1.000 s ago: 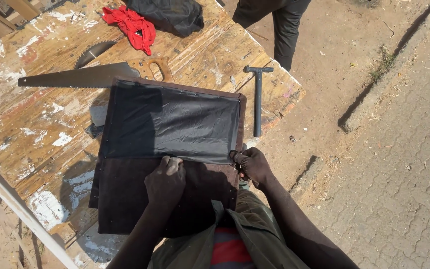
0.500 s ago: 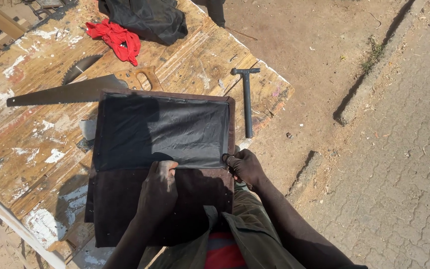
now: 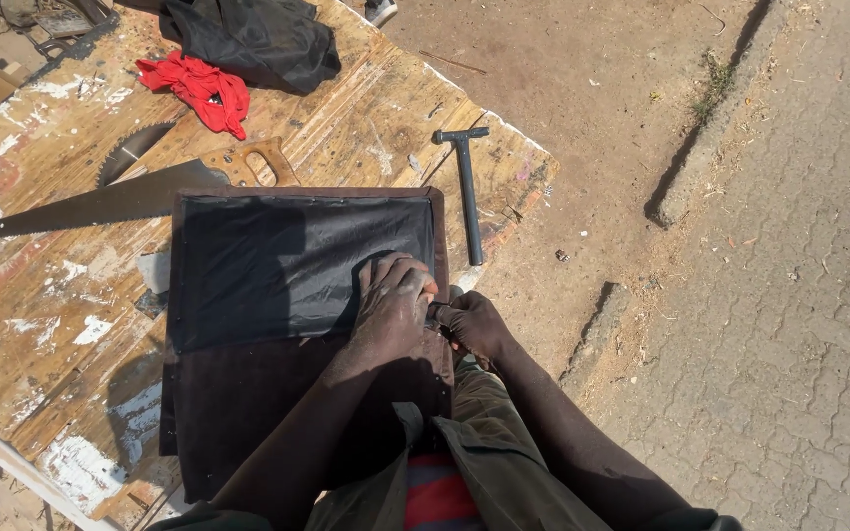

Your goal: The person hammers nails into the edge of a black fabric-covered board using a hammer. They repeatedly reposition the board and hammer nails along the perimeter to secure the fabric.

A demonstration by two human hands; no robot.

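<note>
A dark brown upholstered panel [image 3: 248, 413] lies flat on a paint-stained wooden workbench [image 3: 41, 295], with a black plastic sheet [image 3: 277, 265] tacked over its far half. My left hand [image 3: 393, 300] presses flat on the sheet near the panel's right edge, fingers together. My right hand [image 3: 471, 324] is closed at that right edge, right beside the left hand, pinching the edge of the sheet or panel; what it grips is hidden.
A dark metal hammer [image 3: 466, 192] lies to the right of the panel. A handsaw [image 3: 120, 197] rests beyond the panel's far left corner. A red cloth [image 3: 199, 88] and black fabric [image 3: 258, 39] sit at the bench's far end. Dirt and paving lie to the right.
My left hand slid rightward across the panel to its right edge, ending beside my right hand. The view also moved closer to the bench.
</note>
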